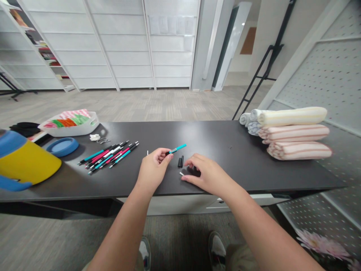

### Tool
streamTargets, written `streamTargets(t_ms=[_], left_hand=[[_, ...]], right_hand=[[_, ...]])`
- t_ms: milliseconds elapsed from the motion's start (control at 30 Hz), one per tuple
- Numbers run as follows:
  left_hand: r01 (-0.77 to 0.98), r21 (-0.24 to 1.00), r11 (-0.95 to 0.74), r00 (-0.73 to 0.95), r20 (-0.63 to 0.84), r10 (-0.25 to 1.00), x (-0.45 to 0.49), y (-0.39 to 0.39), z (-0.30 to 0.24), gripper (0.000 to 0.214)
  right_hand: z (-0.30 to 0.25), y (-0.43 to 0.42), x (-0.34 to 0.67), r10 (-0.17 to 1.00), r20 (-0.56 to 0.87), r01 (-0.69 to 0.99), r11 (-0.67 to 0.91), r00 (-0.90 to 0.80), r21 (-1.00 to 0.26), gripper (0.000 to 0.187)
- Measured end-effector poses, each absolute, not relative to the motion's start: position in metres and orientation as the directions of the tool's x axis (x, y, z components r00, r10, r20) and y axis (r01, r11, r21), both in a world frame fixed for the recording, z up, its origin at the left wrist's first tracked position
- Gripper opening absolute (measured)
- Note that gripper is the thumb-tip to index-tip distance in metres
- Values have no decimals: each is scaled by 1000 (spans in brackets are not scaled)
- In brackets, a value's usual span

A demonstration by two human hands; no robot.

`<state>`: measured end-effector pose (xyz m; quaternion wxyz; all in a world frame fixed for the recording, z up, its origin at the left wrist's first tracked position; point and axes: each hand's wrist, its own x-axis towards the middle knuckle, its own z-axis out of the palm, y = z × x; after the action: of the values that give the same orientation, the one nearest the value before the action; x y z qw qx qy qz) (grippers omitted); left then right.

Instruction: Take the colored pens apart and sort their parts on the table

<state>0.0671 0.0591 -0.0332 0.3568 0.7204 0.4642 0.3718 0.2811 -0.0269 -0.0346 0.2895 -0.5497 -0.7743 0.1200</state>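
Note:
In my closed left hand (154, 165) is a turquoise pen (178, 148) with a dark section at the fingers, its bright end tilted up to the right. My right hand (203, 172) hovers low over the tabletop, thumb and index finger apart. At its thumb tip lies a small white piece (181, 173); whether they touch, I cannot tell. Just beyond, between both hands, sit small black pen parts (180, 162), one of them slim like a clip. A thin white stick (147, 153) shows left of my left hand.
Several turquoise, red, black and white pens (108, 156) lie piled at left. Near them are a blue lid (62, 146), a yellow-blue container (25, 162), a white basket (69, 130) and a crumpled white scrap (94, 137). Rolled towels (296, 132) are stacked at the dark table's (197, 131) right end.

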Motion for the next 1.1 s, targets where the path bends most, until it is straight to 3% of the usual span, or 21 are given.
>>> streamTargets(t_ms=[233,400,633,967,1100], left_hand=[[366,873,-323,295,221,930,68,61,-36,27],[325,887,-328,286,239,928,68,61,-37,28],[130,943,-306,250,268,930,67,64,-43,34],[13,923,-384,74,382,921,65,57,-32,29],[-14,906,-423,5,423,906,61,60,-37,22]], right_hand=[[-37,-23,280,874,341,749,476,-345,-461,10],[-36,-20,278,857,339,733,511,-389,-450,9],[-29,-22,274,881,290,801,465,-374,-377,5],[-32,-22,267,840,297,810,528,-453,-256,9],[-25,-25,264,868,285,784,491,-406,-380,6]])
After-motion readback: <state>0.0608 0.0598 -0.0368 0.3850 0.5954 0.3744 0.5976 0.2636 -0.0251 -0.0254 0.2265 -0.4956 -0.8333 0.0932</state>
